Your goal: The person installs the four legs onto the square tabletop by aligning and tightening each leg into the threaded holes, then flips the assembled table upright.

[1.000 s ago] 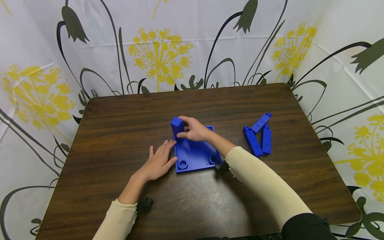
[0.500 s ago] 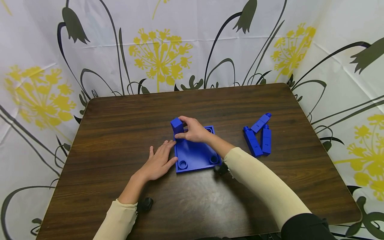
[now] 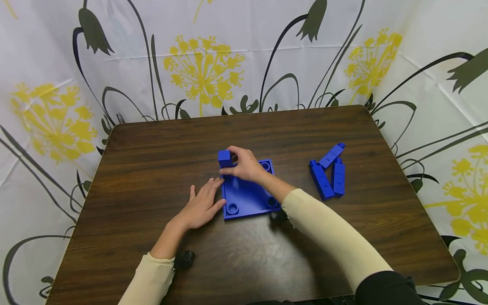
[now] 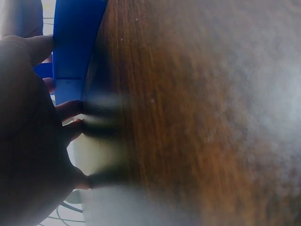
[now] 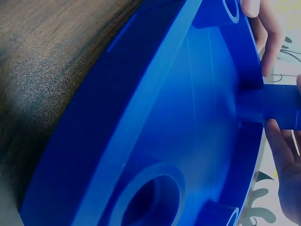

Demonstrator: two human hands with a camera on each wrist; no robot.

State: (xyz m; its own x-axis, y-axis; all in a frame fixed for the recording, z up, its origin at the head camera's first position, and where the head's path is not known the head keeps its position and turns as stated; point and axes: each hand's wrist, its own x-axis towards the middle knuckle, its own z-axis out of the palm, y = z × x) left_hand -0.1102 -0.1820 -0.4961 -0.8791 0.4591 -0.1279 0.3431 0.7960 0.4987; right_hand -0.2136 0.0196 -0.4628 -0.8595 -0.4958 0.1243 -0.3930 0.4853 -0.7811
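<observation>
A square blue plastic base (image 3: 248, 195) with a raised rim and round corner sockets lies on the table. At its far left corner my right hand (image 3: 245, 165) grips a blue square leg (image 3: 225, 157) between thumb and fingers. The leg stands upright, and in the right wrist view its lower end (image 5: 249, 106) meets the socket area in that corner. Flat against the left edge of the base is my left hand (image 3: 200, 207), fingers spread, with thumb and fingertips touching the rim. The left wrist view shows these fingers beside the base's outer wall (image 4: 75, 56).
To the right on the brown wooden table (image 3: 152, 156) lie a left blue leg (image 3: 321, 180), a far blue leg (image 3: 331, 156) and a near blue leg (image 3: 338, 178), close together. A flower-patterned curtain (image 3: 244, 55) hangs behind the table.
The leg in my right hand has turned about its upright axis, so one face now points squarely towards me. My right hand has shifted slightly left. My left hand has stayed still.
</observation>
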